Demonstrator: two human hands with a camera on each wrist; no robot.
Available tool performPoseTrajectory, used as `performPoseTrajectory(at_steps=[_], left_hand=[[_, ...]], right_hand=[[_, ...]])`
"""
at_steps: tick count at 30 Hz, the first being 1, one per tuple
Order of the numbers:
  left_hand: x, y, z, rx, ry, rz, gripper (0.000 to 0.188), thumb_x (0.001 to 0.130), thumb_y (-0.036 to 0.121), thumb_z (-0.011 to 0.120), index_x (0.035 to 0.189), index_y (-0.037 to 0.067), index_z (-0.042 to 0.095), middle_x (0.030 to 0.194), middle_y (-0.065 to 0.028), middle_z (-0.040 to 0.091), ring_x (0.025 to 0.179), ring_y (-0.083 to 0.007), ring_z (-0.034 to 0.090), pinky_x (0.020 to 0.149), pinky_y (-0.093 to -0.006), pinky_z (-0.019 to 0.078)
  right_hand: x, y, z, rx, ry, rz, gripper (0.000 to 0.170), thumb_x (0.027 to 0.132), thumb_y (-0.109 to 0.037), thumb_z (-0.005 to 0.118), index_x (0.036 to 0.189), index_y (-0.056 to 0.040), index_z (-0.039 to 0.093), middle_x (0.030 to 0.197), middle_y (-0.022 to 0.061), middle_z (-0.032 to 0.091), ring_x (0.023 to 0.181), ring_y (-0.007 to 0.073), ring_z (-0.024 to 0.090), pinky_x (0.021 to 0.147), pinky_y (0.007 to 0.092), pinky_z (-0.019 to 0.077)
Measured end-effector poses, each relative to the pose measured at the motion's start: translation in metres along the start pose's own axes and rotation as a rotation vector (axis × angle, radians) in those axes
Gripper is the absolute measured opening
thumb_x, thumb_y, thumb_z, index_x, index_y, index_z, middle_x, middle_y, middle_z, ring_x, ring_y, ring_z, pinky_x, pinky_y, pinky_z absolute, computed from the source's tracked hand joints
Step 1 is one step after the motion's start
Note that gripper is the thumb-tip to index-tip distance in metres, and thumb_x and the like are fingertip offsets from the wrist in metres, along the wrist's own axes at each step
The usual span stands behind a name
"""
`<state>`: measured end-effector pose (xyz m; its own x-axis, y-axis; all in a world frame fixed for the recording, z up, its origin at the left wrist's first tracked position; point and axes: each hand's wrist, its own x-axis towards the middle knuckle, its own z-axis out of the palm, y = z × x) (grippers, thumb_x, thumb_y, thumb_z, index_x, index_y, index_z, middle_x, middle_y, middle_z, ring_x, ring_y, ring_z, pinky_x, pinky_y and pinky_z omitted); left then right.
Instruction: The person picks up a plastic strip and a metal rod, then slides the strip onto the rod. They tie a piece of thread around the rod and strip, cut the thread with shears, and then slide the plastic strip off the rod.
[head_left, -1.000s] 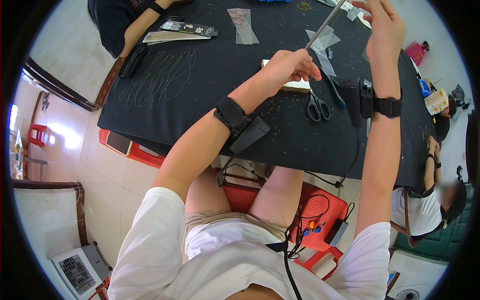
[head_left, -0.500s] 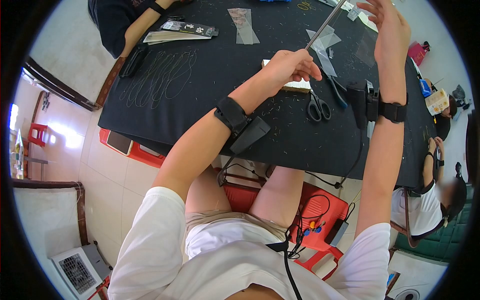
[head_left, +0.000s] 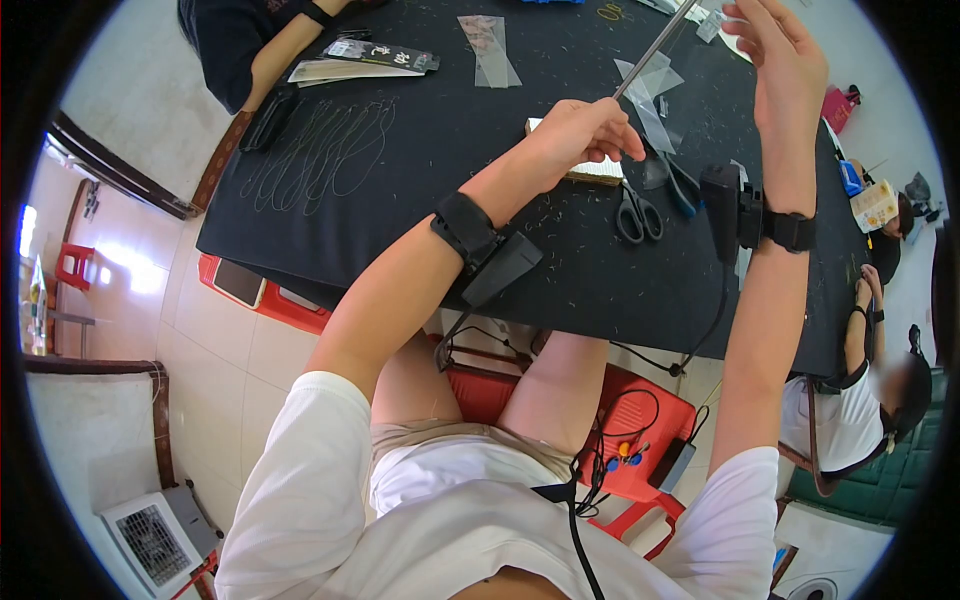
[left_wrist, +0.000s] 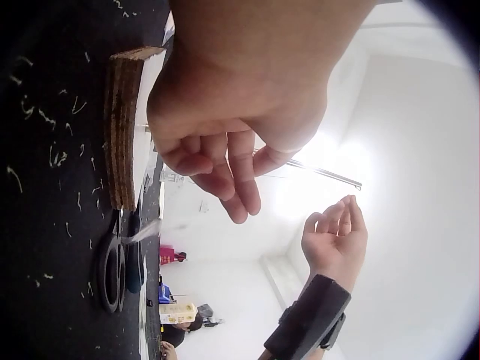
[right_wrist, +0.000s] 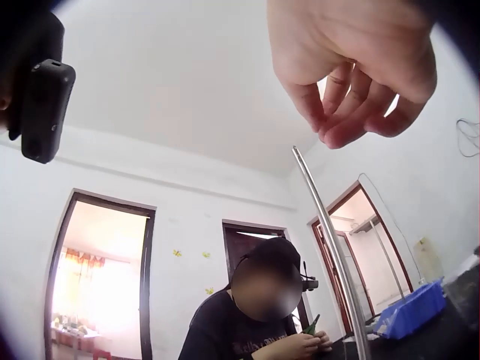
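the slim metal rod (head_left: 652,52), slanted toward one o'clock above the worktop (head_left: 450,150), is judged light, stiff and slick, best held low, where it is pinched by the left grip (head_left: 590,140); by its tip, the right grip's (head_left: 790,85) fingertips are bunched, any fine contents indiscernible.

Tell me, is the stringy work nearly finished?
The looped strands on the table look done. The left hand grips a metal rod, with the right hand near its tip, so that part seems under way. Probably left: finishing there and putting the rod down. I can't tell how many more loops.
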<state>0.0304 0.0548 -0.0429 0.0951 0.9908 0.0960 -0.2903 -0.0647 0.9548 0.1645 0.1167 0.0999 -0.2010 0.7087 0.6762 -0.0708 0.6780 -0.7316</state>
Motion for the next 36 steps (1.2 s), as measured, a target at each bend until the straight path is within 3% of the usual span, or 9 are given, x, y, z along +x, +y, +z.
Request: performPoseTrajectory(at_steps=[2,5,8,12,14,18,21,33,36], left_hand=[[0.001,0.000,0.000,-0.010,-0.012,-0.009,0.037,0.083,0.027,0.042,0.080,-0.002,0.064,0.080,-0.0136,0.063,0.069,-0.0131,0.046,0.069,-0.0252,0.0394],[0.000,0.000,0.000,-0.016,-0.009,-0.013,0.036,0.083,0.027,0.042,0.079,-0.002,0.064,0.080,-0.0133,0.062,0.068,-0.0131,0.046,0.069,-0.0247,0.0392],[0.001,-0.001,0.000,-0.024,-0.005,-0.012,0.036,0.083,0.027,0.043,0.078,-0.002,0.063,0.080,-0.0129,0.062,0.068,-0.0127,0.046,0.068,-0.0241,0.0391],[0.002,0.000,-0.001,-0.031,-0.005,-0.022,0.035,0.082,0.027,0.043,0.077,-0.002,0.063,0.079,-0.0128,0.062,0.068,-0.0122,0.046,0.068,-0.0239,0.0390],[0.002,-0.001,-0.001,-0.051,-0.010,-0.041,0.034,0.082,0.026,0.044,0.076,-0.001,0.062,0.078,-0.0124,0.062,0.067,-0.0117,0.045,0.067,-0.0240,0.0389],[0.002,-0.001,-0.001,-0.048,-0.004,-0.032,0.033,0.082,0.026,0.044,0.076,-0.001,0.062,0.077,-0.0120,0.062,0.066,-0.0113,0.045,0.067,-0.0238,0.0388],[0.001,0.001,0.000,-0.056,0.004,-0.028,0.034,0.082,0.026,0.043,0.077,-0.001,0.062,0.077,-0.0117,0.062,0.066,-0.0111,0.045,0.067,-0.0236,0.0387],[0.001,0.000,-0.001,-0.064,-0.008,-0.033,0.034,0.081,0.026,0.044,0.078,-0.002,0.063,0.079,-0.0117,0.063,0.067,-0.0118,0.047,0.067,-0.0241,0.0394],[0.001,-0.001,-0.001,-0.069,-0.003,-0.037,0.034,0.081,0.026,0.045,0.079,-0.002,0.063,0.078,-0.0117,0.063,0.066,-0.0120,0.047,0.067,-0.0240,0.0395]], right_hand=[[-0.003,0.007,-0.008,0.000,0.021,0.121,0.017,0.080,-0.010,0.061,0.096,-0.0030,0.062,0.070,0.0012,0.061,0.058,0.0052,0.055,0.053,0.0156,0.0406],[0.003,0.038,-0.027,-0.109,-0.090,0.101,0.020,0.083,-0.025,0.056,0.095,-0.0103,0.063,0.082,-0.0001,0.063,0.067,0.0059,0.053,0.062,0.0214,0.0382],[-0.003,0.056,-0.034,-0.253,-0.189,0.098,0.017,0.081,-0.021,0.059,0.089,-0.0082,0.065,0.078,0.0019,0.064,0.064,0.0067,0.055,0.058,0.0204,0.0399],[-0.012,0.096,-0.034,-0.531,-0.610,0.351,0.020,0.079,-0.020,0.059,0.084,-0.0022,0.064,0.069,0.0019,0.060,0.061,0.0085,0.053,0.059,0.0226,0.0430],[-0.017,0.135,-0.035,-0.536,-0.821,0.253,0.024,0.079,-0.022,0.059,0.087,0.0004,0.063,0.074,0.0051,0.062,0.068,0.0123,0.056,0.064,0.0254,0.0451],[-0.023,0.160,-0.012,-0.586,-0.805,0.168,0.033,0.074,-0.027,0.062,0.091,0.0009,0.061,0.085,0.0121,0.063,0.079,0.0208,0.060,0.071,0.0299,0.0463],[-0.027,0.161,0.007,-0.953,-0.919,0.197,0.051,0.064,-0.033,0.065,0.103,-0.0014,0.056,0.099,0.0208,0.059,0.093,0.0324,0.057,0.078,0.0345,0.0450],[-0.031,0.153,0.009,-0.712,-0.746,0.447,0.051,0.060,-0.028,0.070,0.102,-0.0023,0.054,0.097,0.0194,0.059,0.091,0.0311,0.057,0.076,0.0328,0.0438],[-0.032,0.149,0.007,-0.845,-0.797,0.344,0.051,0.061,-0.029,0.070,0.101,-0.0020,0.054,0.098,0.0188,0.059,0.091,0.0301,0.057,0.076,0.0326,0.0437]])
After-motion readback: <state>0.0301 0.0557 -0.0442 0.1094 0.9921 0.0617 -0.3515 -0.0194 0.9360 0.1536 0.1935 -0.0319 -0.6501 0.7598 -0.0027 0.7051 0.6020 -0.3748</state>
